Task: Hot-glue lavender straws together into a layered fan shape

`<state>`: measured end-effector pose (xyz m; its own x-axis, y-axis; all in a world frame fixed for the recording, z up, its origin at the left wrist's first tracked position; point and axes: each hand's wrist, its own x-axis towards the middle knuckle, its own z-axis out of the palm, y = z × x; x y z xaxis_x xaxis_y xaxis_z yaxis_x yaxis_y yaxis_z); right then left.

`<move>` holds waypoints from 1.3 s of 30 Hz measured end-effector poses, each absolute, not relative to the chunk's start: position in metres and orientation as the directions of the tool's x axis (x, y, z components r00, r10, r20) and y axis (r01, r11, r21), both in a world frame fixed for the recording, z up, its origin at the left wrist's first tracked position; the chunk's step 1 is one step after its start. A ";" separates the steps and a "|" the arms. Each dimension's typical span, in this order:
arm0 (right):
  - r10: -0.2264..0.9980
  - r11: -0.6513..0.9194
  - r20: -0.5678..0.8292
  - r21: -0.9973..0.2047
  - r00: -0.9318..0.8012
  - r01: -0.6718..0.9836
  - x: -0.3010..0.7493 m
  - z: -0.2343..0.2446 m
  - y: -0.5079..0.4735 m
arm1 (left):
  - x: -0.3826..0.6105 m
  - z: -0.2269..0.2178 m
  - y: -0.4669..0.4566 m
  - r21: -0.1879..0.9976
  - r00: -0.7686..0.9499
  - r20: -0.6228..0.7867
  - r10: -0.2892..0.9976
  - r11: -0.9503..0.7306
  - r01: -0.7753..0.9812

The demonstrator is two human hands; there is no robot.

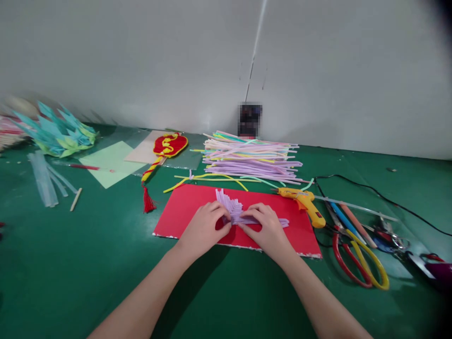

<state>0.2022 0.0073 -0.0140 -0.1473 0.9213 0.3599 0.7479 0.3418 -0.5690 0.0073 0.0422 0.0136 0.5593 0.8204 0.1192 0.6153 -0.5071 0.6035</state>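
A piece made of purple pipe cleaners (231, 203) lies over a red board (180, 209), its strands fanning up and to the left, with a straight bundle running right. My left hand (210, 223) pinches its lower middle between thumb and fingers. Close beside it, my right hand (263, 226) grips the straight bundle, thumb below and fingers above. The fingertips of both hands nearly meet and cover part of the piece. A yellow glue gun (307, 205) rests across the board's right corner.
Behind the board lies a pile of pastel pipe cleaners (250, 157). Scissors (360, 256) and pens are at right, near a black cord (384, 193). A red-and-yellow tasselled fan (171, 145), green paper (113, 165), glue sticks (44, 181) and a teal paper craft (63, 134) sit left.
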 end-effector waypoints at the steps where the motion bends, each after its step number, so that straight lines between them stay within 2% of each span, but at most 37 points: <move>1: 0.921 0.345 0.360 -0.571 -0.150 0.745 0.202 -0.014 0.007 | 0.007 0.014 0.042 0.598 0.559 0.116 0.821 -0.508 0.621; 26: 0.923 0.348 0.350 -0.575 -0.163 0.740 0.204 -0.013 0.008 | 0.001 0.016 0.047 0.603 0.632 0.091 0.770 -0.548 0.580; 39: 0.924 0.344 0.360 -0.630 -0.130 0.696 0.203 -0.009 0.005 | 0.000 0.020 0.047 0.638 0.625 0.069 0.778 -0.516 0.571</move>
<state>0.2032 0.0054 -0.0094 -0.1305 0.9238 0.3600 0.6960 0.3440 -0.6303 0.0001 0.0465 0.0197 0.6250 0.7776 0.0688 0.5715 -0.5158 0.6383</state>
